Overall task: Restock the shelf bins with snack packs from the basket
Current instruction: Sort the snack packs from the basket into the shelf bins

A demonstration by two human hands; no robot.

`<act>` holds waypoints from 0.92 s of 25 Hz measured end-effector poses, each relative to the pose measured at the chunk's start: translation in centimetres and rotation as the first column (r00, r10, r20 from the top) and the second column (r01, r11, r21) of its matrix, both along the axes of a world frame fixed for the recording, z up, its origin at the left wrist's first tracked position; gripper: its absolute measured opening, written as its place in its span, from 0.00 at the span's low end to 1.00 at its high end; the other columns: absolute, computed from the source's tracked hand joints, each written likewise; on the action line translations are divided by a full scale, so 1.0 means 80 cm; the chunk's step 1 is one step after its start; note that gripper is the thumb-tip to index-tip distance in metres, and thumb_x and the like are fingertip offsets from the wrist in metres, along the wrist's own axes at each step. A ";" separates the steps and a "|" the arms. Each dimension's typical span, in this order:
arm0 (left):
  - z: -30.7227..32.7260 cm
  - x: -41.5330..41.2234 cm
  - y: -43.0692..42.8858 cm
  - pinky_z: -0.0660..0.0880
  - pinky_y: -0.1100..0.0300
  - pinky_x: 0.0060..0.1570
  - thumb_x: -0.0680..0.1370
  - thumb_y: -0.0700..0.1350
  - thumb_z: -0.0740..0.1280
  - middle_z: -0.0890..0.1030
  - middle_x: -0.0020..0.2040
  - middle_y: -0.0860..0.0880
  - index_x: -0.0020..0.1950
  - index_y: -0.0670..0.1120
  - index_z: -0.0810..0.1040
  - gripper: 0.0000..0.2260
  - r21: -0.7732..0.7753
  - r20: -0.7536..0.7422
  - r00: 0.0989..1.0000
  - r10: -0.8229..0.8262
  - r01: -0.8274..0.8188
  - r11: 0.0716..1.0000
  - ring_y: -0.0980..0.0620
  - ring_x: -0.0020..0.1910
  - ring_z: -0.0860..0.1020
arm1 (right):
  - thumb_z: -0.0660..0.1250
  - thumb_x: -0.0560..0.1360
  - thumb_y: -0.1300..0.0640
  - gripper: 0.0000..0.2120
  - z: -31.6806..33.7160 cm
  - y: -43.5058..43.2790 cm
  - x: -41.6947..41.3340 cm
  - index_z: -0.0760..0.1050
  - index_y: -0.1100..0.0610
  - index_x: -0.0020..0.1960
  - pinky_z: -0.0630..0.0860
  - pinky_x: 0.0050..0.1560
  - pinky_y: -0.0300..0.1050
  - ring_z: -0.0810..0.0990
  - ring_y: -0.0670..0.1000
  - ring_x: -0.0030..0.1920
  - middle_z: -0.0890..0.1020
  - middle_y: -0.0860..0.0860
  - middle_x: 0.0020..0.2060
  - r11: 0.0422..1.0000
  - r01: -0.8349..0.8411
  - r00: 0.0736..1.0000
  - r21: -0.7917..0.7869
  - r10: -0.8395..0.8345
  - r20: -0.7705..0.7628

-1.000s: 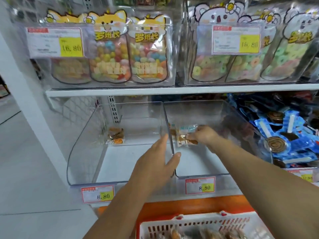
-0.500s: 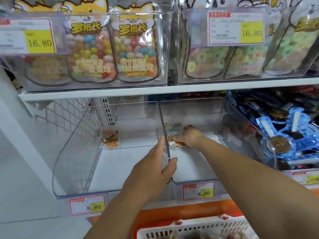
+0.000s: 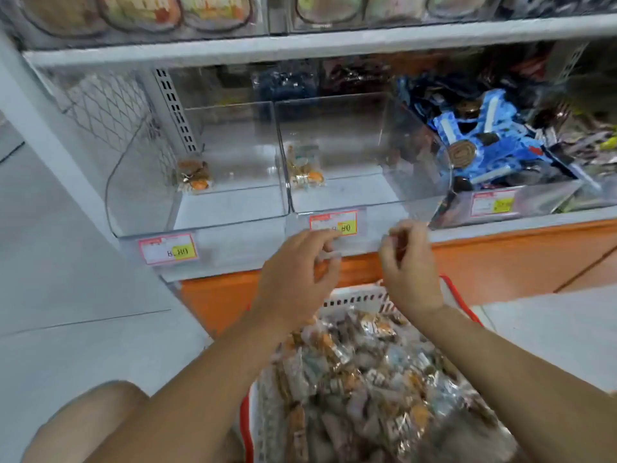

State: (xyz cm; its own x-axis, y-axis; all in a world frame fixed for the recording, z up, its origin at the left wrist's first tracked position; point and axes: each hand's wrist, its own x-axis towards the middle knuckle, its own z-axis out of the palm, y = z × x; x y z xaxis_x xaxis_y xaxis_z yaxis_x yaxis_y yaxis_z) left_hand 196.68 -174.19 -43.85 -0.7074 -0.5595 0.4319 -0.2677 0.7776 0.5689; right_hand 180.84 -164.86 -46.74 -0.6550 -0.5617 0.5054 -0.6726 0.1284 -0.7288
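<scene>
I note left hand (image 3: 297, 272), right hand (image 3: 409, 272) above basket (image 3: 354, 297); left grip loose, empty; right blurred, cannot tell. Risk: slick snack packs (image 3: 367, 372) slip, missing bins (image 3: 350, 195) beyond basket.

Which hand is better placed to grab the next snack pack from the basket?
Right, marginally: the right hand hovers over the white plastic basket, above heaped clear-wrapped snack packs; the left hand hangs nearer its left edge.
</scene>
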 end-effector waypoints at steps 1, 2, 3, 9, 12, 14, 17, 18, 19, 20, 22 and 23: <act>-0.028 0.001 0.011 0.75 0.58 0.53 0.80 0.50 0.63 0.75 0.61 0.55 0.69 0.53 0.72 0.17 0.057 0.174 0.983 -0.053 0.044 0.997 0.58 0.54 0.75 | 0.62 0.78 0.59 0.04 -0.039 0.017 0.004 0.67 0.53 0.50 0.71 0.41 0.47 0.74 0.48 0.39 0.73 0.45 0.38 0.974 -0.039 0.999 0.224 0.033 0.030; -0.059 0.005 0.020 0.73 0.56 0.60 0.80 0.50 0.63 0.71 0.68 0.54 0.72 0.53 0.69 0.20 0.117 0.343 0.935 -0.089 0.051 0.992 0.56 0.62 0.73 | 0.61 0.79 0.56 0.03 -0.073 0.033 0.009 0.69 0.53 0.52 0.72 0.44 0.50 0.77 0.52 0.44 0.76 0.48 0.42 0.889 -0.089 0.996 0.448 0.073 0.053; -0.090 0.012 0.029 0.69 0.55 0.66 0.80 0.51 0.63 0.66 0.74 0.53 0.75 0.52 0.65 0.23 0.159 0.490 0.865 -0.113 0.039 0.987 0.53 0.70 0.68 | 0.60 0.79 0.54 0.07 -0.103 0.049 0.012 0.71 0.53 0.56 0.74 0.49 0.51 0.78 0.54 0.50 0.78 0.50 0.48 0.774 -0.131 0.990 0.619 0.130 0.047; -0.196 0.067 0.070 0.53 0.47 0.77 0.78 0.45 0.67 0.41 0.80 0.53 0.80 0.56 0.46 0.38 0.199 0.738 0.672 -0.062 -0.129 0.971 0.46 0.79 0.45 | 0.56 0.81 0.53 0.24 -0.161 0.096 0.046 0.59 0.52 0.76 0.66 0.69 0.47 0.65 0.53 0.69 0.68 0.51 0.69 0.489 -0.183 0.966 0.853 0.251 0.064; -0.202 0.073 0.077 0.48 0.49 0.76 0.79 0.37 0.63 0.41 0.80 0.51 0.80 0.56 0.46 0.37 0.178 0.755 0.655 -0.029 -0.162 0.971 0.47 0.79 0.43 | 0.57 0.81 0.53 0.24 -0.159 0.073 0.063 0.60 0.51 0.75 0.65 0.69 0.48 0.65 0.52 0.69 0.70 0.50 0.69 0.512 -0.161 0.957 0.844 0.292 0.006; -0.197 0.072 0.077 0.49 0.50 0.76 0.78 0.33 0.61 0.43 0.81 0.51 0.80 0.55 0.46 0.38 0.173 0.753 0.657 -0.015 -0.177 0.969 0.48 0.79 0.45 | 0.59 0.80 0.51 0.28 -0.164 0.058 0.079 0.55 0.51 0.78 0.61 0.73 0.52 0.60 0.55 0.74 0.65 0.51 0.74 0.498 -0.279 0.950 0.821 0.270 0.159; -0.195 0.070 0.072 0.52 0.50 0.77 0.77 0.31 0.61 0.48 0.81 0.51 0.80 0.55 0.46 0.39 0.208 0.735 0.678 -0.017 -0.202 0.957 0.48 0.79 0.49 | 0.64 0.78 0.46 0.35 -0.187 0.044 0.097 0.51 0.51 0.79 0.59 0.75 0.56 0.58 0.57 0.76 0.63 0.50 0.75 0.462 -0.376 0.924 0.803 0.117 0.365; -0.196 0.070 0.069 0.54 0.50 0.77 0.78 0.33 0.63 0.51 0.81 0.51 0.80 0.55 0.46 0.39 0.224 0.720 0.694 -0.016 -0.210 0.952 0.48 0.79 0.51 | 0.66 0.76 0.46 0.32 -0.192 0.041 0.097 0.58 0.51 0.77 0.65 0.72 0.56 0.65 0.57 0.72 0.69 0.51 0.72 0.491 -0.363 0.920 0.792 0.056 0.387; -0.199 0.071 0.065 0.56 0.49 0.76 0.78 0.37 0.65 0.53 0.80 0.51 0.80 0.55 0.46 0.38 0.238 0.704 0.710 -0.012 -0.219 0.946 0.48 0.78 0.53 | 0.67 0.76 0.46 0.26 -0.194 0.039 0.095 0.67 0.50 0.71 0.73 0.65 0.54 0.74 0.54 0.64 0.76 0.51 0.64 0.536 -0.366 0.901 0.761 0.002 0.433; -0.202 0.072 0.061 0.58 0.49 0.76 0.78 0.41 0.67 0.55 0.80 0.51 0.80 0.55 0.47 0.38 0.256 0.689 0.725 -0.010 -0.230 0.939 0.48 0.78 0.55 | 0.67 0.76 0.47 0.17 -0.191 0.037 0.093 0.74 0.50 0.63 0.79 0.56 0.50 0.80 0.51 0.54 0.81 0.50 0.55 0.587 -0.390 0.867 0.709 -0.024 0.498; -0.204 0.073 0.054 0.62 0.49 0.74 0.77 0.49 0.69 0.61 0.78 0.52 0.80 0.54 0.50 0.38 0.328 0.622 0.783 -0.010 -0.249 0.911 0.49 0.76 0.59 | 0.65 0.78 0.47 0.10 -0.175 0.035 0.085 0.77 0.50 0.56 0.78 0.41 0.41 0.80 0.47 0.42 0.81 0.47 0.42 0.666 -0.448 0.780 0.597 -0.035 0.625; -0.202 0.071 0.052 0.64 0.51 0.73 0.76 0.50 0.70 0.65 0.76 0.53 0.79 0.54 0.53 0.37 0.395 0.560 0.829 -0.014 -0.252 0.883 0.50 0.75 0.62 | 0.64 0.79 0.48 0.10 -0.166 0.035 0.078 0.78 0.51 0.56 0.77 0.39 0.40 0.80 0.47 0.41 0.81 0.46 0.41 0.708 -0.446 0.743 0.547 -0.047 0.667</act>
State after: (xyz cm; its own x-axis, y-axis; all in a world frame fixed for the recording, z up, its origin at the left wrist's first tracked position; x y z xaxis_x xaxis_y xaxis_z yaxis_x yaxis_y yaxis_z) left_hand 202.38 -170.01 -59.99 -0.6608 -0.6869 -0.3025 -0.7024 0.4238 0.5718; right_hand 187.09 -162.02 -59.98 -0.4878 -0.7234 -0.4886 -0.1943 0.6357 -0.7471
